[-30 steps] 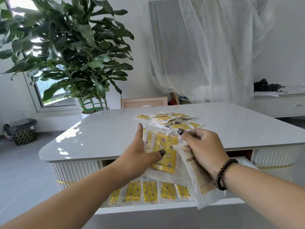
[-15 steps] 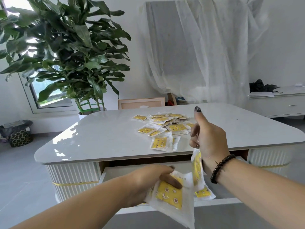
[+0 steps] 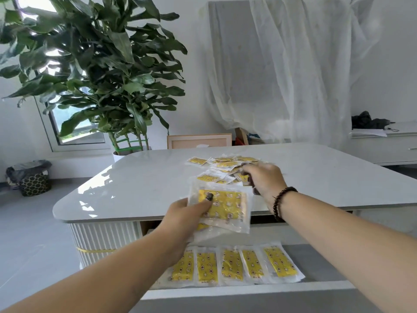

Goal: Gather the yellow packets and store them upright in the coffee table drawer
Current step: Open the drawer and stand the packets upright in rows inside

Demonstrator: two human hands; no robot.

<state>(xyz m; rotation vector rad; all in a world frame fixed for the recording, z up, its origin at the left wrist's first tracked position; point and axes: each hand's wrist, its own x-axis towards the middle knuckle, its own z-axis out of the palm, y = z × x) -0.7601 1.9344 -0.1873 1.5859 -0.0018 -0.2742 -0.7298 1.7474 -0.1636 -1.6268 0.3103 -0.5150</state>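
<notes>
My left hand grips a small stack of yellow packets above the open coffee table drawer, thumb pressed on the top one. Several yellow packets stand in a row inside the drawer against its front wall. My right hand, blurred, reaches onto the white tabletop and touches the loose pile of yellow packets there. Its fingertips are hidden among the packets, so a hold on one cannot be made out.
A large potted plant stands behind the table's left corner. A wooden frame leans behind the table. A black bin sits on the floor at left. A low white cabinet is at right.
My left hand has lifted its packets from the drawer up to the table's edge. My right hand, which held packets over the drawer, has moved forward to the pile on the tabletop.
</notes>
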